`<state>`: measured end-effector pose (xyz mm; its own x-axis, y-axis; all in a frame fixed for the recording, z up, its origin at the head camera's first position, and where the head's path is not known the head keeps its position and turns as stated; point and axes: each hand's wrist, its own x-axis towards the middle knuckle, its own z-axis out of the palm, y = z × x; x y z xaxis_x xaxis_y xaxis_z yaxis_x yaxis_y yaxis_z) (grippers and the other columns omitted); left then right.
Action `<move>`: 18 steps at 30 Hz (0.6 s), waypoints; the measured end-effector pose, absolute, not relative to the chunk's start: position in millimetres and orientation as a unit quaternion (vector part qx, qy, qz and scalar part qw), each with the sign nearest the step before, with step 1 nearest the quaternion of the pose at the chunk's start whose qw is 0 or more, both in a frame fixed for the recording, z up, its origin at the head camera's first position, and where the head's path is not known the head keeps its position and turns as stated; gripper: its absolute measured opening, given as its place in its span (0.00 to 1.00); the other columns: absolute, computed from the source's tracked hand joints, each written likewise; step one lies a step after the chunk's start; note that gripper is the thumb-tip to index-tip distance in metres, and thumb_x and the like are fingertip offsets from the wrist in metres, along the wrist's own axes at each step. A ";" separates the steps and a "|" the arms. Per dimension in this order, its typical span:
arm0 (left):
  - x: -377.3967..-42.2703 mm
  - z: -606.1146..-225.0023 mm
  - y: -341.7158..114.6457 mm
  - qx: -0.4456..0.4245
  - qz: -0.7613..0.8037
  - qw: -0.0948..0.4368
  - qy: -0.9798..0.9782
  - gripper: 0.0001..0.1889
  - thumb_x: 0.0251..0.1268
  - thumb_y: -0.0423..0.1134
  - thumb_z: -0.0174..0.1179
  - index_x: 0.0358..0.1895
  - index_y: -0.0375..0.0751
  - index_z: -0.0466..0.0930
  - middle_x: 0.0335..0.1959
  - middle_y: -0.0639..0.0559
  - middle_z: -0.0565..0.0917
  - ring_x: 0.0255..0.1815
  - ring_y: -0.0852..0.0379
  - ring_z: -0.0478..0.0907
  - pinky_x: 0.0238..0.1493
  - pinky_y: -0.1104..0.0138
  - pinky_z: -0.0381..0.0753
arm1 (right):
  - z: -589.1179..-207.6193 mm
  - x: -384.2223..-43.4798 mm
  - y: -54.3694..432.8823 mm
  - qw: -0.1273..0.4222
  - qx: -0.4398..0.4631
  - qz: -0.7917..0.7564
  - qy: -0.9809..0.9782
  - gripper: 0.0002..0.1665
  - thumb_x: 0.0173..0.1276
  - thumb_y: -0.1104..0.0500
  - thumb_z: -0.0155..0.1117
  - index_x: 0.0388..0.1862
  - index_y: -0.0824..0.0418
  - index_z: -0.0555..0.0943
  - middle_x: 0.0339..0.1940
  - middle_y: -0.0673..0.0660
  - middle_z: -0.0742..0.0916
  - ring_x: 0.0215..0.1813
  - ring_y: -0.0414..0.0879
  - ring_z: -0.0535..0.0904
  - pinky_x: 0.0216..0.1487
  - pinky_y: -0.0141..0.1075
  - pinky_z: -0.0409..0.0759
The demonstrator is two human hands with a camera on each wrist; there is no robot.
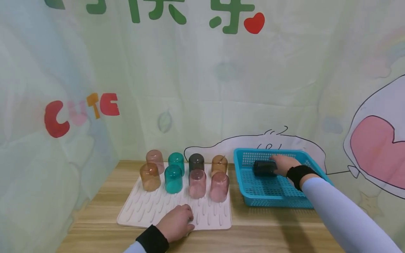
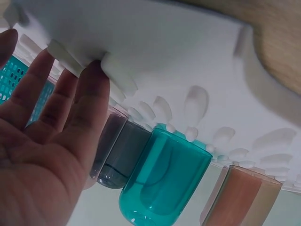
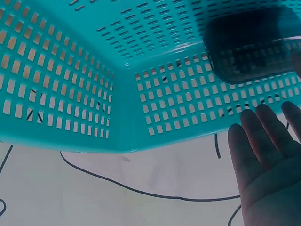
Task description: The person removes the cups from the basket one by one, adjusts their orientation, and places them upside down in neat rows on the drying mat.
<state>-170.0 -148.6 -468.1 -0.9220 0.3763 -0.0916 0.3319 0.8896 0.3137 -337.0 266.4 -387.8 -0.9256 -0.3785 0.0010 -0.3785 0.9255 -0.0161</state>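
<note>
A dark grey glass [image 1: 265, 168] lies on its side in the blue perforated basket [image 1: 250, 201]. My right hand [image 1: 283, 165] reaches in at the right end of that glass. In the right wrist view its fingers [image 3: 268, 134] stretch out beside the dark glass [image 3: 254, 44], with a thumb tip right at the frame's edge. At the near edge of the white ridged drying mat [image 1: 136, 211], my left hand [image 1: 176, 223] rests palm down, its fingers [image 2: 91, 94] loosely bent over the mat and holding nothing.
Upside-down glasses stand in two rows on the mat: an amber glass [image 1: 150, 177], a teal glass [image 1: 173, 179], pink glasses including one at the front right [image 1: 219, 187], and a grey one [image 1: 196, 162]. Behind the wooden table [image 1: 95, 218] hangs a printed cloth [image 1: 205, 77].
</note>
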 end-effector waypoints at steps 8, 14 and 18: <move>-169.1 -466.3 -146.5 0.174 0.143 0.081 0.971 0.11 0.63 0.47 0.70 0.39 0.44 0.86 0.39 0.55 0.81 0.37 0.59 0.74 0.49 0.60 0.83 | -395.2 -347.8 263.7 0.040 -0.172 -0.004 0.984 0.38 0.66 0.63 0.72 0.72 0.70 0.70 0.70 0.74 0.76 0.71 0.72 0.70 0.68 0.62 0.73; -168.8 -466.4 -146.5 0.172 0.143 0.082 0.971 0.11 0.63 0.47 0.70 0.40 0.44 0.87 0.39 0.55 0.81 0.37 0.59 0.75 0.49 0.60 0.83 | -398.9 -355.5 259.4 0.066 -0.161 -0.009 0.985 0.40 0.65 0.64 0.72 0.74 0.69 0.68 0.71 0.73 0.75 0.71 0.72 0.70 0.68 0.63 0.72; -167.8 -466.9 -147.4 0.177 0.141 0.077 0.971 0.11 0.63 0.47 0.69 0.40 0.44 0.88 0.39 0.55 0.82 0.38 0.59 0.75 0.49 0.60 0.82 | -404.7 -359.2 257.8 0.079 -0.162 -0.014 0.984 0.43 0.65 0.64 0.73 0.75 0.70 0.65 0.72 0.74 0.73 0.72 0.73 0.69 0.69 0.63 0.71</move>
<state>-167.8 -147.4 -466.9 -0.9258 0.3648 -0.0990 0.3217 0.8978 0.3007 -359.2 257.8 -404.7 -0.9353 -0.3202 -0.1505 -0.3159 0.9474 -0.0524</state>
